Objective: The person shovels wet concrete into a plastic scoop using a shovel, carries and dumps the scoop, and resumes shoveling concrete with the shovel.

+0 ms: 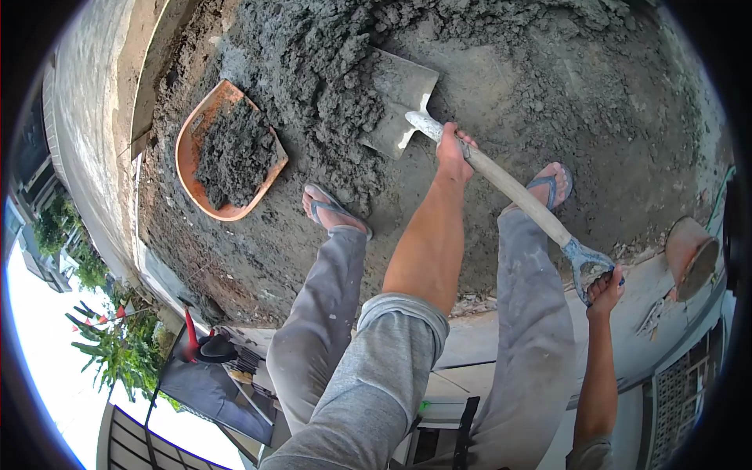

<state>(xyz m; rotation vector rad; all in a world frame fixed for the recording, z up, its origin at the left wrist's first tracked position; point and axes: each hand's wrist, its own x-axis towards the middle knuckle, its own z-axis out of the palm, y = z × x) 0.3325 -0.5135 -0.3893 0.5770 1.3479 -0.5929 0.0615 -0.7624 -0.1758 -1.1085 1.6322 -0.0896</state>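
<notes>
My left hand [454, 150] is closed round the wooden shaft of a shovel [513, 190], just behind the blade. At the other end, my right hand [605, 291] grips the blue D-shaped handle. The flat metal blade [403, 86] lies against a pile of wet grey mortar [329, 86], and its left part is covered by the mix. An orange scoop-shaped container [186, 160] with a heap of mortar in it rests on the ground to the left of the pile.
My sandalled feet [333, 210] stand either side of my left arm on the mortar-smeared ground. A round bucket-like object [693, 258] is at the right by a wall. Green plants [117, 345] and a red-handled item [190, 335] are at the lower left.
</notes>
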